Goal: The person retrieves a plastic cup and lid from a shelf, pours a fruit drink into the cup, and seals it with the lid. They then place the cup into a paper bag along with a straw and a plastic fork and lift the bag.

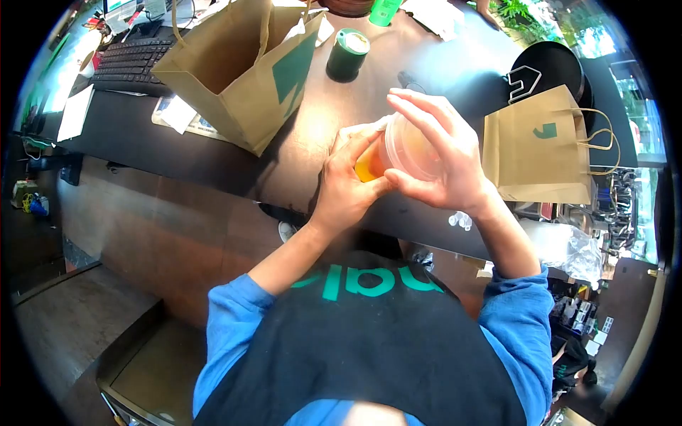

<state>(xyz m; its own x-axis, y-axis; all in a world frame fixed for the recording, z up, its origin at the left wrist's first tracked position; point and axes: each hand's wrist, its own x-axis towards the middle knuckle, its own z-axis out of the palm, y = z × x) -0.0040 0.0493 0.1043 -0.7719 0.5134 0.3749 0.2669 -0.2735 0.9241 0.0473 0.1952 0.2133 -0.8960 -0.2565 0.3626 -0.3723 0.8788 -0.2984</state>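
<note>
Both my hands are together over the near edge of the dark table. My left hand is closed around a plastic tub with yellow-orange contents showing between the fingers. Against the tub's right side is a round, clear plastic lid with a ringed rim. Curved around that lid, my right hand has its thumb below and its fingers above. A large open paper bag stands left of my hands, and a smaller paper bag is to the right.
Behind my hands stands a dark green canister, with a bright green container farther back. A keyboard lies at the far left. Beyond the smaller bag is a round black object. Clear plastic wrapping lies at lower right.
</note>
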